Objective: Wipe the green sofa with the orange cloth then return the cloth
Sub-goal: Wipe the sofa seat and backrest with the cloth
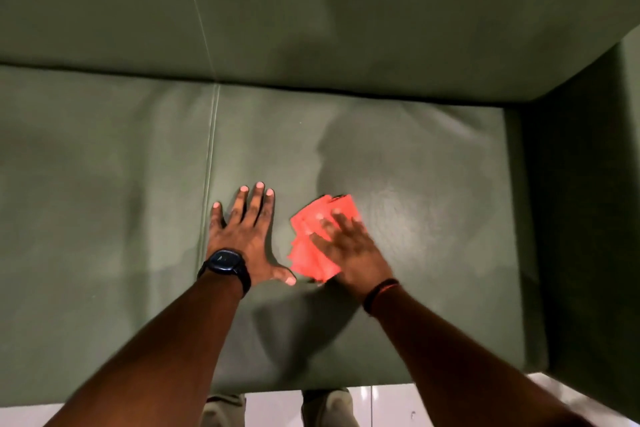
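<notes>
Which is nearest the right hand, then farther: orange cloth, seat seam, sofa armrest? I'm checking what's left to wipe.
From the right hand, in the head view:
1. Orange cloth, directly under the palm and fingers.
2. Seat seam, to the left, beyond the left hand.
3. Sofa armrest, far right.

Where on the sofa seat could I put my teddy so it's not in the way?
Bare seat left of the seam, and between the orange cloth and the armrest. The middle is crowded: left hand flat, right hand pressing the cloth.
</notes>
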